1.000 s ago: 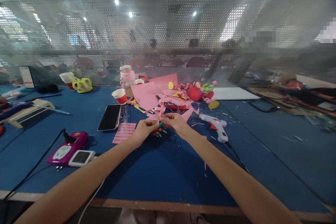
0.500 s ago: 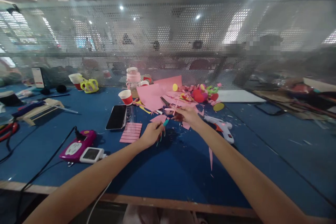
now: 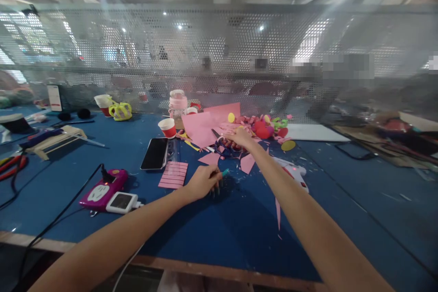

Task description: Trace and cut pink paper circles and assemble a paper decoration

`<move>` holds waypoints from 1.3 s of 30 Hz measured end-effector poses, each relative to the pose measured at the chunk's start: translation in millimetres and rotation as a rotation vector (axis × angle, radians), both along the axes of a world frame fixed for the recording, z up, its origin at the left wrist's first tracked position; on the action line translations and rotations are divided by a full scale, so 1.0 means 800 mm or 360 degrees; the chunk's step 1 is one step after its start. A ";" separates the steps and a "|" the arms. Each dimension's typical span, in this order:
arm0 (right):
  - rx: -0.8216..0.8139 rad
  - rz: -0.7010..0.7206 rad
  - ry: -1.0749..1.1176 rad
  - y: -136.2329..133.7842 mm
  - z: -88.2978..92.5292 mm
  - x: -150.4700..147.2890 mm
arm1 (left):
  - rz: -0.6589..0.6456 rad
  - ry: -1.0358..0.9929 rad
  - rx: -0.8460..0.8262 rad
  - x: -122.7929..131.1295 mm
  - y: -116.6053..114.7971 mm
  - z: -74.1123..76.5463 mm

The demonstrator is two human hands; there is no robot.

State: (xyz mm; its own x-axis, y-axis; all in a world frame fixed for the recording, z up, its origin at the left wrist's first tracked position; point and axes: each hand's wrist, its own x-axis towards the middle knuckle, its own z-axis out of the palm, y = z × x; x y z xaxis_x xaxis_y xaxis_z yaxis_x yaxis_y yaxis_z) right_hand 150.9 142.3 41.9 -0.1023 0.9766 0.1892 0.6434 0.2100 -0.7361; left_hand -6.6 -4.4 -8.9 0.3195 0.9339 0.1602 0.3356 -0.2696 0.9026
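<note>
My left hand [image 3: 204, 181] is closed over the blue table, its fingers wrapped round a small teal piece [image 3: 225, 173] whose end sticks out past the fingertips. What kind of piece it is, I cannot make out. My right hand [image 3: 240, 138] reaches into a heap of pink paper scraps [image 3: 247, 163], fingers pointing down. A dark pointed blade [image 3: 215, 133] and dark blue shapes show beside those fingers; whether they grip anything is hidden. Behind them leans a pink paper sheet [image 3: 199, 128]. A white glue gun [image 3: 294, 171] lies partly behind my right forearm.
Left of my hands lie a phone [image 3: 154, 154], a lined pink card [image 3: 173, 175] and a purple power unit [image 3: 102, 190] with cables. A red-and-white paper cup [image 3: 167, 128] and a pink-lidded jar [image 3: 178, 106] stand behind. Red pieces [image 3: 263, 129] lie at the heap's right. A perforated screen [image 3: 191, 54] closes the back.
My left hand has moved down and slightly right with the teal piece, apart from my right hand. My right hand has shifted slightly farther into the scraps. The view has tilted slightly.
</note>
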 end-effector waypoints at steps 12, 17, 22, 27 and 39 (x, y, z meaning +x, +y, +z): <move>0.0689 0.0642 -0.1021 -0.020 -0.016 -0.064 | -0.0002 0.0448 0.0444 -0.002 -0.006 0.010; 0.0608 0.0542 -0.0915 -0.015 -0.028 -0.073 | -0.0012 0.0451 0.0416 -0.002 -0.004 0.011; 0.0518 0.0321 -0.0691 -0.004 -0.025 -0.058 | 0.0009 0.0509 0.0459 0.000 -0.005 0.012; 0.0401 -0.0003 -0.0428 0.009 -0.023 -0.049 | -0.0009 0.0594 0.0544 0.000 -0.005 0.008; 0.0439 -0.0458 0.0017 0.015 -0.014 -0.037 | 0.0010 0.0594 0.0503 0.001 -0.007 0.009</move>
